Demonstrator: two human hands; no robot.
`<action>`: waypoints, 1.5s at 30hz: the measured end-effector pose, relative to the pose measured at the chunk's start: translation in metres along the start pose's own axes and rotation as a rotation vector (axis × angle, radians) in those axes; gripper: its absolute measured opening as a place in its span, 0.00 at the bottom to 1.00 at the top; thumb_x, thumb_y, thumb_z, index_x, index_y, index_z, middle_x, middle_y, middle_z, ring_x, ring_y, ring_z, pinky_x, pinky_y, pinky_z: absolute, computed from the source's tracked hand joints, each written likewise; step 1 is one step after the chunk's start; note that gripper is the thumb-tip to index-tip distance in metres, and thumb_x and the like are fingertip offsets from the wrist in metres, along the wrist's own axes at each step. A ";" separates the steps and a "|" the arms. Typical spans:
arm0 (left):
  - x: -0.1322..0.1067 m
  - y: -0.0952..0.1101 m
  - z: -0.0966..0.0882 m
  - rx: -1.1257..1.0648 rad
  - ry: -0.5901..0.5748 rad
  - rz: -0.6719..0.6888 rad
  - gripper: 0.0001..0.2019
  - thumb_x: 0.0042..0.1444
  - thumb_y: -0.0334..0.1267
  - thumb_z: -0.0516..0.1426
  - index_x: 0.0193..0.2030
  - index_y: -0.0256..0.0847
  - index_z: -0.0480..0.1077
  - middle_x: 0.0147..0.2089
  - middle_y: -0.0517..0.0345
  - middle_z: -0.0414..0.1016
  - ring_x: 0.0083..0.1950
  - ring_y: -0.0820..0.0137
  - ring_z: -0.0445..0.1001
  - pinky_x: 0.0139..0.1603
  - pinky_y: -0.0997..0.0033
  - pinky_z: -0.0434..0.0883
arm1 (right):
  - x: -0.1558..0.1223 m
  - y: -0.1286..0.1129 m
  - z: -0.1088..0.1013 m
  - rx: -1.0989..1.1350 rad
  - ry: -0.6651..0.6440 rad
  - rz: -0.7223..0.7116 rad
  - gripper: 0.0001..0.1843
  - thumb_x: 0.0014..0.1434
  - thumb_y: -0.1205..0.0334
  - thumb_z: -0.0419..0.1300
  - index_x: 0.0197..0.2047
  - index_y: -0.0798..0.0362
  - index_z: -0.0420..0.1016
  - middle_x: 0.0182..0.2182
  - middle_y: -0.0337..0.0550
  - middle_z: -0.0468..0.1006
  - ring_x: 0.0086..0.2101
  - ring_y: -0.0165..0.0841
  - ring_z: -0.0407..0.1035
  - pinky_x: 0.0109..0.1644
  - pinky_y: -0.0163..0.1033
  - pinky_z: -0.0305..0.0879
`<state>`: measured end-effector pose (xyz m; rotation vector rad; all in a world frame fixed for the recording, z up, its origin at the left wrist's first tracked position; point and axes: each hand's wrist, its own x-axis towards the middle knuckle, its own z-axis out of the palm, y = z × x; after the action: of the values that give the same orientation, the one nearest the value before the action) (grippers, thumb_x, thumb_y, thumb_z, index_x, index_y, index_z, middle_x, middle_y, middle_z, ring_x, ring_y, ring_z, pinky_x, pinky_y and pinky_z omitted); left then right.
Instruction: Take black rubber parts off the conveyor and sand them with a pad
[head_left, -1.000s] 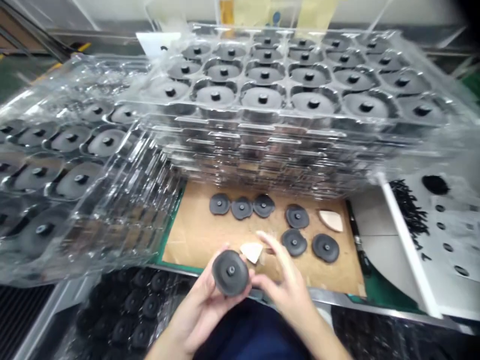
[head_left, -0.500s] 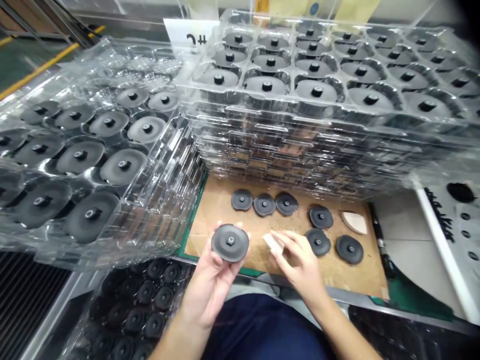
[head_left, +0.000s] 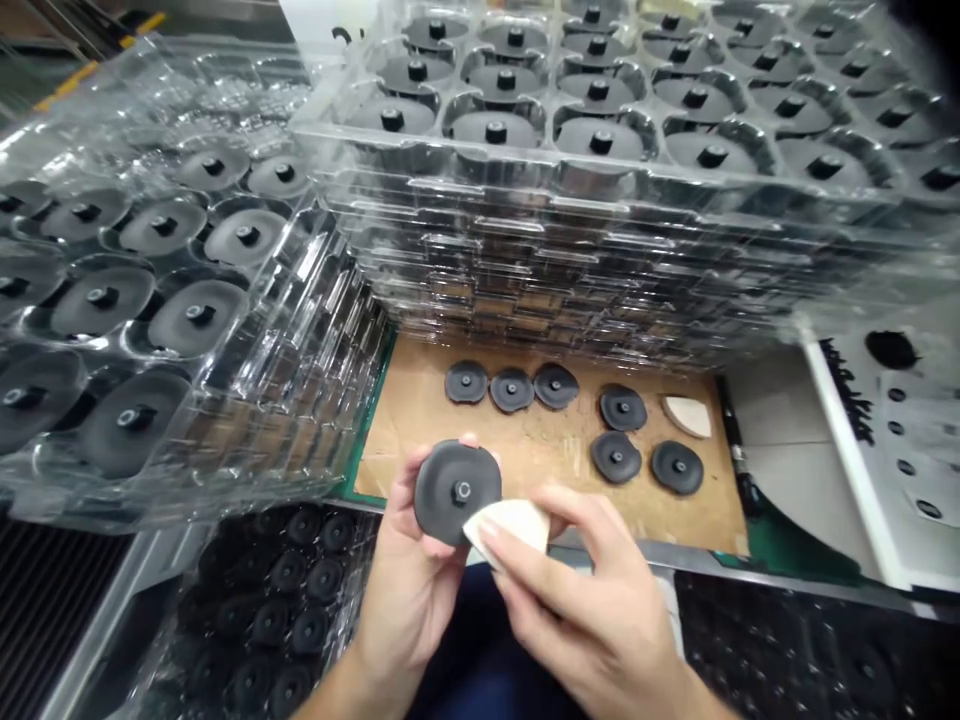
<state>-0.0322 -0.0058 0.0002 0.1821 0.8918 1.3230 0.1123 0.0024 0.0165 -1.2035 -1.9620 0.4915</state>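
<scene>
**Disc held over the bench edge, pad at its rim**

Your left hand (head_left: 420,590) grips the black disc (head_left: 457,492) by its edge, fingers closed around it, above the near edge of the brown board (head_left: 555,455). Your right hand (head_left: 592,610) pinches the white pad (head_left: 510,522) against the disc's rim. Pressing hard could twist the disc free, dropping it into the bin of discs (head_left: 277,610) below.

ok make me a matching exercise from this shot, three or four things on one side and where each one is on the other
Things:
1. round black rubber disc with centre hub
2. pale wedge-shaped pad
3. second pale wedge-shaped pad
4. stack of clear plastic trays

Places:
A. lying on the brown board
B. in the left hand
C. behind the board
D. in the right hand

Pairs: 1-B, 2-D, 3-A, 4-C
</scene>
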 end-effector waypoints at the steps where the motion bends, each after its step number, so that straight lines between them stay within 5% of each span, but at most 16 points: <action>1: 0.000 0.000 0.002 0.012 0.007 0.005 0.25 0.34 0.38 0.71 0.43 0.54 0.73 0.50 0.63 0.78 0.51 0.65 0.76 0.48 0.72 0.74 | 0.000 0.000 -0.001 0.013 0.000 0.004 0.14 0.58 0.71 0.58 0.46 0.51 0.78 0.42 0.48 0.71 0.36 0.33 0.66 0.40 0.40 0.69; 7: 0.001 -0.001 0.011 0.054 -0.018 0.031 0.24 0.36 0.36 0.70 0.43 0.56 0.73 0.50 0.64 0.78 0.49 0.66 0.77 0.47 0.74 0.75 | -0.004 -0.001 -0.006 -0.018 0.055 0.008 0.14 0.58 0.70 0.58 0.45 0.51 0.79 0.42 0.50 0.71 0.36 0.34 0.66 0.39 0.41 0.71; 12: 0.004 -0.005 0.012 0.085 -0.053 -0.054 0.25 0.35 0.39 0.71 0.44 0.52 0.74 0.48 0.61 0.77 0.47 0.69 0.77 0.44 0.78 0.74 | 0.008 0.027 -0.018 -0.011 0.077 -0.043 0.11 0.59 0.67 0.58 0.42 0.48 0.80 0.42 0.46 0.74 0.40 0.36 0.66 0.44 0.45 0.69; 20: 0.001 -0.006 0.020 0.116 -0.169 -0.210 0.20 0.43 0.39 0.68 0.45 0.54 0.75 0.49 0.60 0.79 0.50 0.69 0.76 0.49 0.76 0.72 | 0.003 0.041 -0.050 0.096 -0.113 -0.062 0.15 0.60 0.69 0.57 0.47 0.46 0.78 0.45 0.46 0.71 0.46 0.35 0.66 0.48 0.43 0.69; 25: 0.002 -0.009 0.022 0.177 -0.140 -0.243 0.25 0.36 0.41 0.71 0.45 0.55 0.75 0.47 0.62 0.79 0.44 0.68 0.78 0.43 0.74 0.74 | 0.001 0.046 -0.052 0.082 -0.013 -0.130 0.12 0.61 0.67 0.57 0.46 0.49 0.79 0.47 0.48 0.70 0.48 0.38 0.66 0.51 0.47 0.67; 31: 0.002 -0.003 0.032 0.293 -0.089 -0.324 0.27 0.35 0.47 0.70 0.46 0.57 0.74 0.49 0.62 0.78 0.53 0.62 0.74 0.56 0.63 0.69 | -0.006 0.050 -0.053 0.109 -0.033 -0.081 0.13 0.61 0.68 0.57 0.46 0.48 0.78 0.45 0.47 0.71 0.45 0.35 0.66 0.49 0.44 0.69; 35: 0.002 -0.004 0.041 0.305 -0.053 -0.300 0.28 0.30 0.46 0.71 0.44 0.53 0.76 0.46 0.64 0.79 0.44 0.66 0.77 0.48 0.69 0.73 | -0.006 0.049 -0.052 0.091 0.067 -0.078 0.12 0.61 0.67 0.57 0.47 0.50 0.78 0.47 0.49 0.69 0.48 0.38 0.65 0.53 0.48 0.65; 40: 0.005 -0.005 0.043 0.297 -0.096 -0.298 0.21 0.35 0.47 0.70 0.41 0.59 0.76 0.45 0.68 0.80 0.53 0.66 0.75 0.52 0.73 0.70 | -0.018 0.041 -0.052 0.128 0.029 0.005 0.14 0.61 0.69 0.56 0.48 0.49 0.77 0.46 0.47 0.69 0.47 0.36 0.65 0.50 0.44 0.68; 45: 0.008 -0.016 0.043 0.231 -0.130 -0.211 0.19 0.40 0.40 0.69 0.42 0.56 0.76 0.47 0.66 0.79 0.46 0.70 0.78 0.48 0.76 0.73 | -0.020 0.035 -0.049 0.024 0.174 0.075 0.14 0.59 0.69 0.59 0.47 0.51 0.78 0.46 0.49 0.69 0.48 0.39 0.65 0.52 0.48 0.66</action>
<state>0.0077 0.0121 0.0164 0.3401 0.9254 1.0010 0.1757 -0.0016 0.0162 -1.2648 -1.7656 0.4318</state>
